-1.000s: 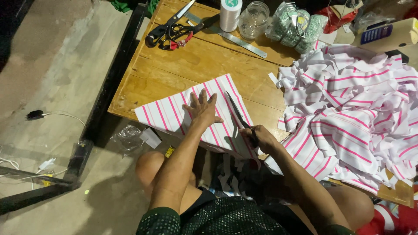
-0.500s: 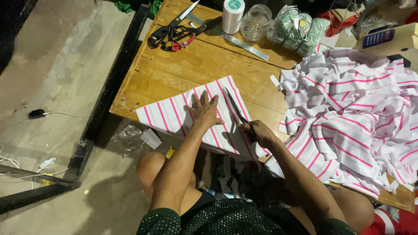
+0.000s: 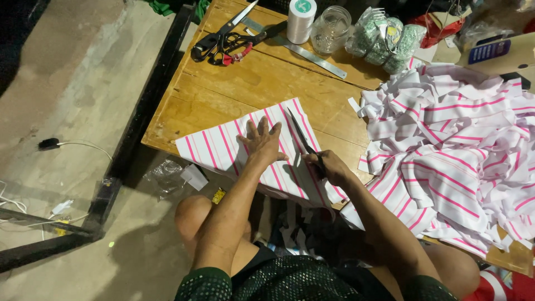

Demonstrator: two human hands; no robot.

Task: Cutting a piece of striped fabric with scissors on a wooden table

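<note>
A piece of white cloth with pink stripes lies flat on the near edge of a low wooden table. My left hand presses flat on the cloth, fingers spread. My right hand grips a pair of dark scissors whose blades point away from me along the cloth, just right of my left hand. My knees are tucked under the table edge.
A big heap of cut striped cloth pieces fills the table's right side. At the back lie more scissors, a metal ruler, a spool of white thread, a glass jar and a bag of green material. Concrete floor with cables to the left.
The scissors have advanced slightly along the cloth; my left hand stays pressed in nearly the same place.
</note>
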